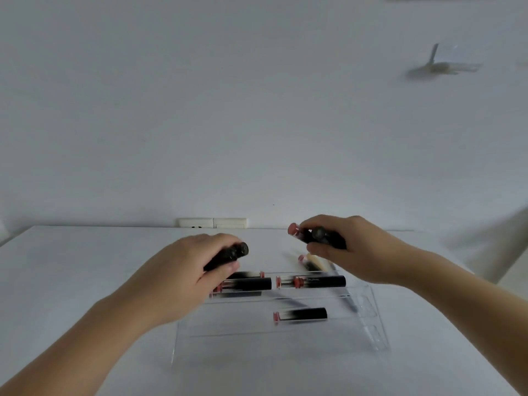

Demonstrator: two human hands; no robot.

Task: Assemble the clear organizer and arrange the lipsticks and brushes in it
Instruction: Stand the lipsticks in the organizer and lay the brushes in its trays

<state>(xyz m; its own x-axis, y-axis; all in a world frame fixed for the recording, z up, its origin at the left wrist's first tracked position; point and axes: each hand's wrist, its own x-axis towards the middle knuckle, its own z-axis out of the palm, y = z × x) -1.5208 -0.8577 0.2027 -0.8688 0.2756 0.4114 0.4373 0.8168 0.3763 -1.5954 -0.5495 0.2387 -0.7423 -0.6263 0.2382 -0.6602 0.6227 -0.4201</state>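
— What are the hands doing?

— Both are raised above the clear organizer (281, 334), which sits on the white table (71, 267). The left hand (190, 265) has its fingers curled round black lipstick tubes (231, 255), whose round ends point right. It looks like two tubes, though blur makes the count unsure.

— And the right?

— The right hand (347, 242) grips more black tubes (320, 236), thumb beneath and fingers over the top. One pink end (292, 228) sticks out to the left.

— Where are the other lipsticks?

— Several lie on their sides in the organizer: a cluster at upper left (245, 283) just below the left hand, a pair at upper right (314, 281), and a single one (300, 314) on a lower tier. A cream-handled brush (317, 261) lies behind the organizer, under the right hand.
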